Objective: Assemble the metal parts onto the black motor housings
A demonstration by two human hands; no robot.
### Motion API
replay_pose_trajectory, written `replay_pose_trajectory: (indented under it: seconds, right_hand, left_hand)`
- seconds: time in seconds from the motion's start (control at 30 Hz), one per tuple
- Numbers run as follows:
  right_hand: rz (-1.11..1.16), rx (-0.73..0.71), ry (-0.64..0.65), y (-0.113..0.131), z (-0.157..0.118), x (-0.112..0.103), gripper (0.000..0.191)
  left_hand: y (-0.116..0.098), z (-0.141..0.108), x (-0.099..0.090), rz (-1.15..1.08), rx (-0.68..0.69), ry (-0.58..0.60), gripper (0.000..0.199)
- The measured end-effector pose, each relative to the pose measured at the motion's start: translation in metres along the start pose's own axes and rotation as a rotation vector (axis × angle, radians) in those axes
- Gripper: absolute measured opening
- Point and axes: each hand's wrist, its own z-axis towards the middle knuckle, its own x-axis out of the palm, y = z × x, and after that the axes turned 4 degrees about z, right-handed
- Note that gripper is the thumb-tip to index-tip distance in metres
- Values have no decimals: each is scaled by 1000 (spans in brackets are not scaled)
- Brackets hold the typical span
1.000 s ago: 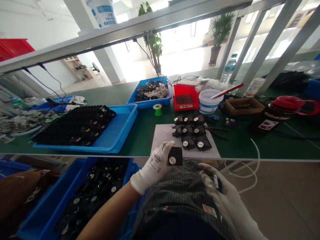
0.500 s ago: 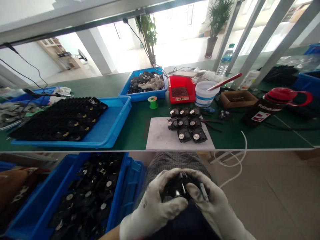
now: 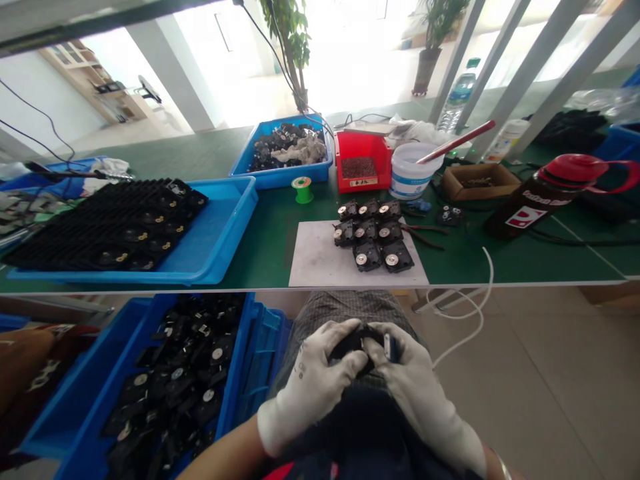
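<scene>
Over my lap, a black plastic part (image 3: pixel 349 345) is held between both gloved hands. My left hand (image 3: pixel 316 379) is closed round its left side, with the thumb along the near edge. On the other side, my right hand (image 3: pixel 417 390) grips it, thumb pressed onto the part. A small silver and dark object (image 3: pixel 391 347) sticks up at my right fingers; its kind is unclear. The fingers hide much of the part. Beyond my hands, several black assemblies with silver discs (image 3: pixel 367 231) stand in rows on a white sheet (image 3: pixel 313 257).
Left on the bench is a blue tray (image 3: pixel 220 257) of stacked black parts. A lower blue bin (image 3: pixel 235 373) holds loose black assemblies. Behind the sheet are a solder spool (image 3: pixel 303 191), a red bin (image 3: pixel 363 181) and a white tub (image 3: pixel 410 183). A dark bottle (image 3: pixel 540 203) leans at right.
Both hands have moved slightly up and closer to the bench edge, still gripping the black part, which now looks turned. The view has tipped down a little.
</scene>
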Motion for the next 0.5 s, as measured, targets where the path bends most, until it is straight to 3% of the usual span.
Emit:
replay_pose_trajectory:
  seconds: [0.1, 0.23, 0.4, 0.5]
  right_hand:
    - [57, 101, -19, -2, 8, 4, 52]
    - [219, 173, 90, 10, 7, 1, 50]
    - [307, 367, 119, 18, 0, -10, 62]
    - [288, 397, 104, 17, -1, -13, 70]
  left_hand:
    - [12, 8, 13, -141, -124, 17, 50]
    - [24, 6, 23, -371, -159, 5, 64]
    - [24, 3, 15, -535, -205, -49, 49]
    - [20, 4, 10, -531, -208, -64, 43]
